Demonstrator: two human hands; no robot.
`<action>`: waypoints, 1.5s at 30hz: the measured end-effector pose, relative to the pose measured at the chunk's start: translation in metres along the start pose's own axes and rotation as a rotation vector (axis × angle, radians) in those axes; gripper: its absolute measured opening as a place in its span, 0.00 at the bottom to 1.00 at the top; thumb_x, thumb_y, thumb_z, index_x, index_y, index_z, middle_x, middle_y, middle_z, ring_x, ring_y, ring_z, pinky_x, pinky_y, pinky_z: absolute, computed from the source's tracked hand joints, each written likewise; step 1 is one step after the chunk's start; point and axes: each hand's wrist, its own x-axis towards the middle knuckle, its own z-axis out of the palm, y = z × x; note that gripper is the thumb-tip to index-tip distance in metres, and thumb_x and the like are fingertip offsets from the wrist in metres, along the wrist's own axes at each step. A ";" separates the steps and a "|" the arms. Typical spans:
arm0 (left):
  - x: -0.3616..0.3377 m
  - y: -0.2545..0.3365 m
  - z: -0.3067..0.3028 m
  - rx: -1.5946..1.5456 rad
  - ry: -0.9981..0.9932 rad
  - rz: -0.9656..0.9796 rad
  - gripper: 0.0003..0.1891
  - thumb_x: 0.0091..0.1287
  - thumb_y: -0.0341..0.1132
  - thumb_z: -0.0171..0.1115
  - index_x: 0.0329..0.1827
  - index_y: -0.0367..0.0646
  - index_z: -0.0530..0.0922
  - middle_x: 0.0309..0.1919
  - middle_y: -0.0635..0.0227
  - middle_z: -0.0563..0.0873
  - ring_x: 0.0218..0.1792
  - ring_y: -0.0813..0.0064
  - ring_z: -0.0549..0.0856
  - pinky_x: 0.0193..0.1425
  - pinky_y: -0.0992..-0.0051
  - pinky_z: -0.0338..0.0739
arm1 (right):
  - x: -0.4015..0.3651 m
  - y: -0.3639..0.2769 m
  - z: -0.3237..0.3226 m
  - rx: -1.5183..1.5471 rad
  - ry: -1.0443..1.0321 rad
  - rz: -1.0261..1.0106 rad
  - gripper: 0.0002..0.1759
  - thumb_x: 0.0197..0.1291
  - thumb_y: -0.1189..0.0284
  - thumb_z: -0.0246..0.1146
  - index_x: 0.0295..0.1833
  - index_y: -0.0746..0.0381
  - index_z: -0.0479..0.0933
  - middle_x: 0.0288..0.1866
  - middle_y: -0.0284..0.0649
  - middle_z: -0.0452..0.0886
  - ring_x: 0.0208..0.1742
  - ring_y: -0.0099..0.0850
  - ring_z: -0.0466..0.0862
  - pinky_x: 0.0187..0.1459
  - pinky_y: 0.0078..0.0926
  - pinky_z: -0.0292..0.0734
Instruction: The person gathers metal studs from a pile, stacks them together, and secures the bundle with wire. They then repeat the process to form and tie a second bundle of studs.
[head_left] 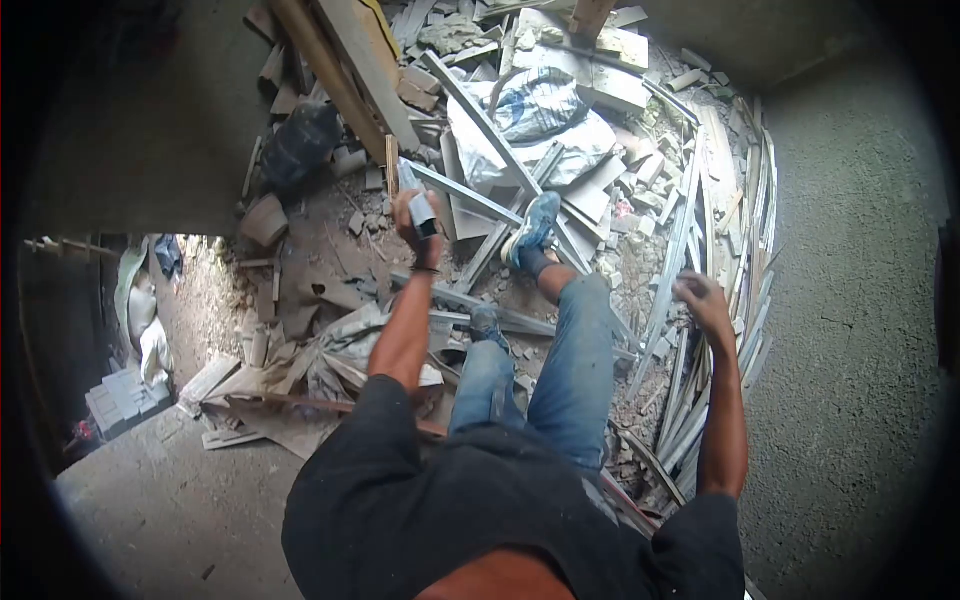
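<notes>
My left hand (pixel 408 222) is wrapped round a grey metal channel (pixel 422 209), with its dark hollow end facing me. My right hand (pixel 703 300) is held out to the right with fingers loosely curled and apart, and I see nothing in them. It is nearest to the long metal strips (pixel 668 280) leaning along the right side; contact cannot be made out. Between my hands, long metal profiles (pixel 490 130) lie crossed over the rubble. My shoe (pixel 537 222) stands among them.
White sacks (pixel 540 110) lie on broken rubble ahead. Wooden planks (pixel 350 70) lean at the upper left, near a dark rounded container (pixel 300 143). A rough wall (pixel 850 300) rises on the right. Grey blocks (pixel 125 400) and an opening are at the left.
</notes>
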 end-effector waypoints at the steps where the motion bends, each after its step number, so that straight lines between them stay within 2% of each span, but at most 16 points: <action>1: 0.033 -0.011 -0.005 0.019 -0.113 0.184 0.10 0.58 0.27 0.70 0.40 0.40 0.77 0.39 0.55 0.82 0.45 0.55 0.81 0.53 0.59 0.75 | -0.014 0.007 -0.003 -0.024 -0.014 0.118 0.19 0.58 0.67 0.71 0.50 0.69 0.79 0.39 0.44 0.85 0.37 0.27 0.84 0.39 0.23 0.77; 2: 0.059 -0.010 -0.011 0.054 -0.239 0.355 0.11 0.57 0.27 0.70 0.40 0.40 0.77 0.37 0.55 0.82 0.43 0.55 0.82 0.53 0.58 0.76 | -0.016 0.036 -0.002 0.042 0.007 0.170 0.18 0.59 0.69 0.70 0.49 0.70 0.79 0.39 0.45 0.85 0.38 0.27 0.84 0.40 0.23 0.78; 4: 0.053 -0.013 0.006 -0.234 -0.586 -0.003 0.14 0.55 0.30 0.71 0.43 0.39 0.77 0.44 0.59 0.85 0.49 0.60 0.83 0.61 0.59 0.73 | -0.002 0.072 0.014 -0.024 0.003 0.173 0.17 0.60 0.68 0.68 0.49 0.69 0.79 0.38 0.44 0.85 0.38 0.28 0.84 0.41 0.23 0.78; 6: 0.051 0.020 0.033 -0.242 -0.599 0.369 0.15 0.52 0.30 0.73 0.39 0.40 0.76 0.37 0.59 0.84 0.43 0.60 0.84 0.63 0.59 0.73 | 0.024 0.059 0.042 -0.178 -0.115 0.180 0.19 0.61 0.67 0.68 0.52 0.68 0.77 0.41 0.43 0.86 0.42 0.28 0.85 0.45 0.25 0.79; 11: 0.020 0.035 0.089 -0.164 -0.856 0.417 0.18 0.47 0.28 0.67 0.43 0.40 0.74 0.39 0.56 0.79 0.45 0.52 0.79 0.53 0.59 0.73 | 0.050 -0.002 0.082 -0.100 -0.241 -0.022 0.21 0.62 0.67 0.67 0.57 0.66 0.75 0.46 0.46 0.85 0.48 0.32 0.85 0.51 0.26 0.77; 15: 0.002 0.041 0.138 -0.033 -0.892 0.463 0.14 0.53 0.26 0.55 0.44 0.39 0.70 0.33 0.56 0.72 0.39 0.55 0.73 0.47 0.60 0.68 | 0.047 0.018 0.065 -0.085 -0.189 0.036 0.19 0.62 0.69 0.67 0.56 0.67 0.76 0.45 0.45 0.85 0.47 0.30 0.84 0.50 0.27 0.78; 20: -0.064 -0.016 0.165 0.282 -1.100 0.462 0.19 0.55 0.30 0.53 0.50 0.37 0.69 0.41 0.51 0.71 0.49 0.51 0.72 0.62 0.54 0.64 | 0.047 0.042 0.036 0.090 0.136 0.119 0.15 0.64 0.72 0.65 0.53 0.69 0.78 0.44 0.40 0.84 0.45 0.26 0.83 0.50 0.23 0.77; 24: -0.117 -0.048 0.168 0.415 -1.132 0.485 0.21 0.56 0.33 0.53 0.54 0.37 0.69 0.45 0.50 0.72 0.53 0.50 0.71 0.68 0.52 0.59 | 0.076 0.015 0.063 0.091 0.173 0.071 0.14 0.65 0.72 0.64 0.52 0.69 0.78 0.45 0.41 0.84 0.46 0.26 0.82 0.51 0.23 0.76; 27: -0.145 -0.072 0.177 0.550 -1.194 0.494 0.24 0.56 0.35 0.54 0.56 0.37 0.69 0.48 0.49 0.72 0.57 0.50 0.70 0.70 0.52 0.57 | 0.133 0.014 0.127 -0.238 0.096 -0.202 0.18 0.60 0.68 0.68 0.53 0.65 0.79 0.45 0.45 0.84 0.45 0.35 0.84 0.50 0.28 0.76; 28: -0.155 -0.082 0.176 0.594 -1.218 0.501 0.25 0.57 0.36 0.55 0.57 0.37 0.69 0.50 0.49 0.72 0.59 0.50 0.69 0.71 0.52 0.56 | 0.151 0.010 0.151 -0.260 -0.002 -0.171 0.20 0.61 0.67 0.67 0.56 0.66 0.77 0.52 0.47 0.82 0.53 0.37 0.82 0.57 0.30 0.73; 31: -0.194 -0.116 0.168 0.675 -1.308 0.454 0.27 0.58 0.37 0.55 0.61 0.37 0.67 0.55 0.47 0.71 0.64 0.48 0.66 0.73 0.52 0.52 | 0.209 0.067 0.228 -0.462 -0.039 -0.367 0.27 0.57 0.67 0.68 0.60 0.67 0.72 0.55 0.55 0.77 0.57 0.51 0.77 0.60 0.39 0.71; 34: -0.220 -0.145 0.178 0.758 -1.389 0.403 0.26 0.61 0.38 0.55 0.63 0.42 0.65 0.60 0.49 0.69 0.68 0.48 0.62 0.76 0.51 0.47 | 0.241 0.098 0.275 -0.548 -0.117 -0.305 0.30 0.54 0.68 0.69 0.59 0.72 0.70 0.57 0.63 0.73 0.59 0.56 0.74 0.61 0.42 0.69; 36: -0.242 -0.167 0.189 0.835 -1.351 0.489 0.29 0.58 0.38 0.57 0.63 0.41 0.65 0.59 0.46 0.69 0.68 0.46 0.62 0.75 0.49 0.49 | 0.245 0.113 0.283 -0.517 -0.214 -0.178 0.30 0.55 0.66 0.68 0.60 0.71 0.70 0.58 0.67 0.71 0.60 0.59 0.73 0.62 0.43 0.69; 38: -0.257 -0.180 0.200 0.859 -1.371 0.461 0.33 0.55 0.40 0.62 0.64 0.42 0.63 0.60 0.47 0.68 0.68 0.46 0.62 0.75 0.48 0.48 | 0.237 0.137 0.285 -0.480 -0.163 -0.261 0.29 0.57 0.65 0.68 0.61 0.67 0.71 0.62 0.57 0.72 0.63 0.53 0.72 0.65 0.40 0.67; 41: -0.255 -0.192 0.208 0.828 -1.411 0.450 0.43 0.45 0.46 0.70 0.64 0.43 0.60 0.62 0.49 0.66 0.69 0.45 0.60 0.76 0.49 0.46 | 0.211 0.163 0.261 -0.416 -0.233 -0.154 0.27 0.58 0.64 0.67 0.60 0.66 0.73 0.61 0.55 0.75 0.63 0.52 0.74 0.64 0.38 0.68; 45: -0.263 -0.195 0.222 0.889 -1.419 0.402 0.44 0.43 0.47 0.71 0.65 0.45 0.62 0.62 0.50 0.66 0.69 0.44 0.60 0.76 0.49 0.46 | 0.178 0.196 0.216 -0.407 -0.245 -0.036 0.25 0.59 0.63 0.67 0.58 0.66 0.75 0.59 0.54 0.76 0.60 0.50 0.76 0.63 0.39 0.69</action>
